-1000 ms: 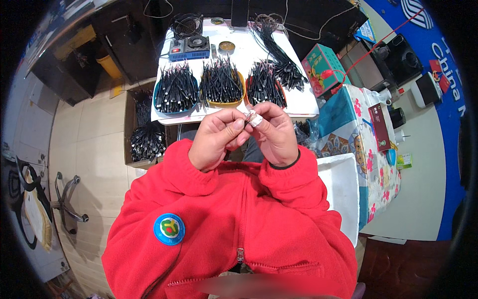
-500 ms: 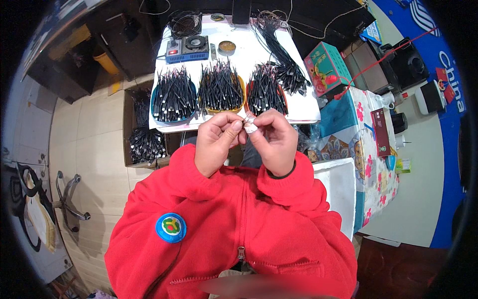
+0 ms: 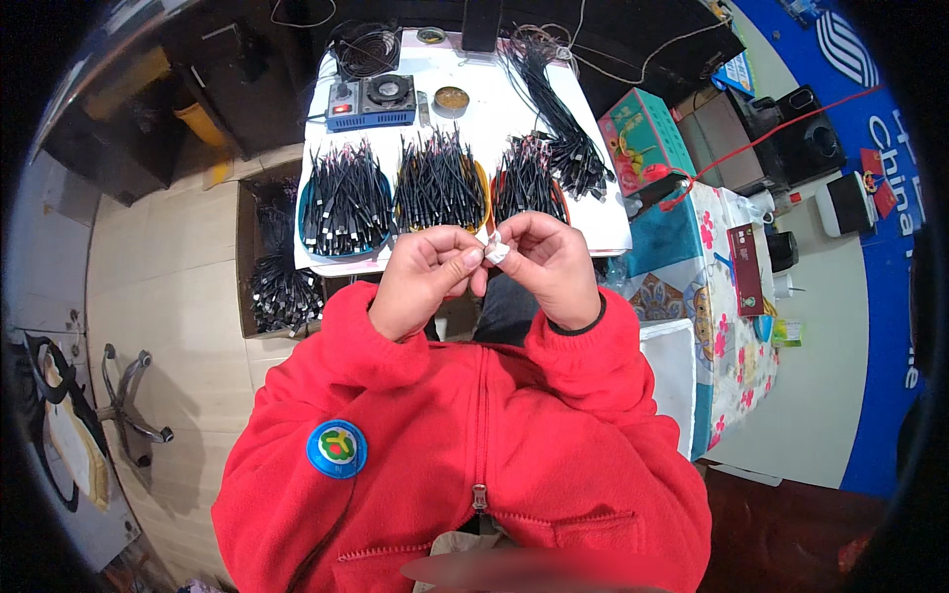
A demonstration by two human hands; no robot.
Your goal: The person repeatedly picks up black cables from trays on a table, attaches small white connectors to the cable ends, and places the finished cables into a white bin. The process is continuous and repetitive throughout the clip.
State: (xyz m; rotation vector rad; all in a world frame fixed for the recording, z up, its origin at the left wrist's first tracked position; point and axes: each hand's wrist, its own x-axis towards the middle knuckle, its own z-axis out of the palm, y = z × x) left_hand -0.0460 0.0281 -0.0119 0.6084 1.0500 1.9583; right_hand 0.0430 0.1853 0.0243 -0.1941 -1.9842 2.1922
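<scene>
We hold a white scrap (image 3: 497, 253)
Our right hand (image 3: 554, 272) pinches it; our left hand (image 3: 420, 282) pinches closed, contents unclear.

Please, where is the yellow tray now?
In the head view, the yellow tray stands slightly left of centre on the white table, between the blue tray and the red tray.

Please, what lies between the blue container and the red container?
In the head view, a yellow container filled with black cables stands between them on the white table.
</scene>
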